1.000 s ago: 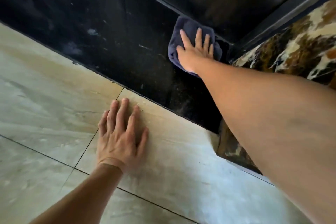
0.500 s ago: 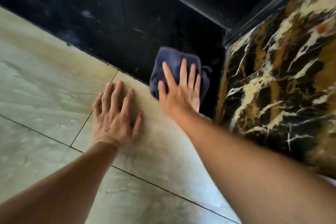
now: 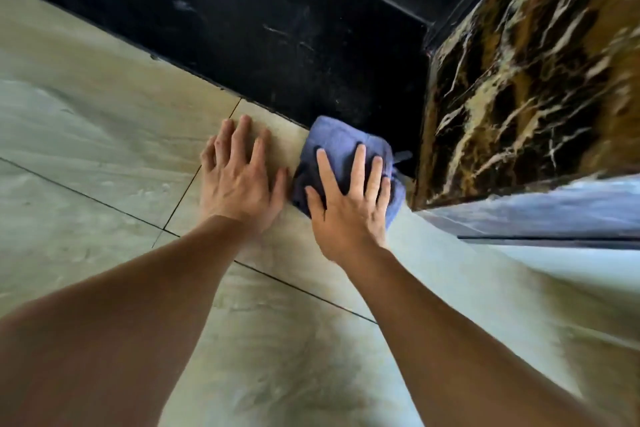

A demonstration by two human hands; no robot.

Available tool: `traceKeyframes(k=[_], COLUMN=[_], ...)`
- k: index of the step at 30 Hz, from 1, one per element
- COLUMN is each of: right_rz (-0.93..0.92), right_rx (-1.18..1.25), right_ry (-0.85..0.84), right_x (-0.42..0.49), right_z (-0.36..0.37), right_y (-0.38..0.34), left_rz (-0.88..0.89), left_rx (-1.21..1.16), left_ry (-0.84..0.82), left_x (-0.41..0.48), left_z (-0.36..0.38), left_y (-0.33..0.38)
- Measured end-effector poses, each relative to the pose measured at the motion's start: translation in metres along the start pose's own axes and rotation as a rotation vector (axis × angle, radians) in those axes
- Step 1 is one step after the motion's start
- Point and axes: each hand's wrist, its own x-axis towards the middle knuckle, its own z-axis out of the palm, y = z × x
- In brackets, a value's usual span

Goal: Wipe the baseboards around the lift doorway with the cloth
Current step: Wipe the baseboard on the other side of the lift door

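A folded blue cloth (image 3: 341, 140) lies at the foot of the black baseboard (image 3: 277, 45), in the corner where it meets the brown marble wall. My right hand (image 3: 349, 199) presses flat on the cloth with fingers spread, covering its near half. Just to the left of the cloth, my left hand (image 3: 239, 180) rests palm down on the beige floor tile, holding nothing. White dusty smears show on the black baseboard further left.
A brown and black veined marble wall (image 3: 519, 87) stands at the right, with a pale glossy ledge (image 3: 554, 208) at its base. Beige floor tiles (image 3: 86, 135) with dark grout lines stretch left and toward me.
My right hand has slid the cloth down the black baseboard, from high near the corner to its foot by the floor. The left hand stayed planted on the tile.
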Motion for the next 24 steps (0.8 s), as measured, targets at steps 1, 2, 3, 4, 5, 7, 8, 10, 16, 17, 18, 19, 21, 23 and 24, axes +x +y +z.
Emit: traceKeyframes(k=[1,2,3,4,5,7,8,10,16,17,18,19,21,23,24], right_rz=[0.030,0.059,0.081,0.084,0.077,0.069,0.085,0.094,-0.088,-0.096,-0.122,-0.160,-0.268,-0.365,-0.418], right_rx=[0.027,0.055,0.077,0.078,0.068,0.053,0.048,0.068,-0.055,-0.088,-0.091,-0.101,-0.152,-0.139,-0.148], right_ry=[-0.009,-0.015,-0.029,-0.066,-0.109,-0.189,-0.236,-0.405,-0.784,-0.719,-0.654,-0.579,-0.429,-0.382,-0.388], right_x=[-0.019,-0.032,-0.044,-0.053,-0.061,-0.078,-0.087,-0.099,-0.076,-0.067,-0.058,-0.049,-0.035,-0.023,-0.016], right_z=[0.000,0.000,-0.002,-0.006,-0.007,-0.015,-0.022,-0.040,-0.185,-0.213,-0.239,-0.264,-0.306,-0.336,-0.349], right_y=[-0.005,-0.009,-0.014,-0.019,-0.021,-0.026,-0.030,-0.037,-0.080,-0.094,-0.112,-0.129,-0.160,-0.192,-0.209], left_rz=[-0.004,-0.003,-0.003,0.002,0.011,0.012,0.002,-0.021,0.144,0.124,0.092,0.060,0.011,-0.013,-0.040], left_rx=[0.008,0.015,0.015,0.012,0.025,0.087,0.116,0.146,0.242,0.212,0.156,0.088,-0.016,-0.032,-0.039], left_ry=[-0.018,-0.041,-0.069,-0.119,-0.196,-0.407,-0.519,-0.694,-0.888,-0.812,-0.719,-0.631,-0.488,-0.396,-0.371], left_x=[-0.002,-0.002,-0.002,0.001,0.006,0.016,0.014,-0.003,-0.068,-0.066,-0.063,-0.058,-0.050,-0.047,-0.044], left_z=[0.000,0.000,-0.003,-0.008,-0.014,-0.039,-0.054,-0.083,-0.180,-0.201,-0.224,-0.246,-0.286,-0.321,-0.336], left_y=[0.002,0.003,0.003,0.001,0.000,0.001,0.003,0.006,-0.013,-0.023,-0.035,-0.048,-0.075,-0.106,-0.122])
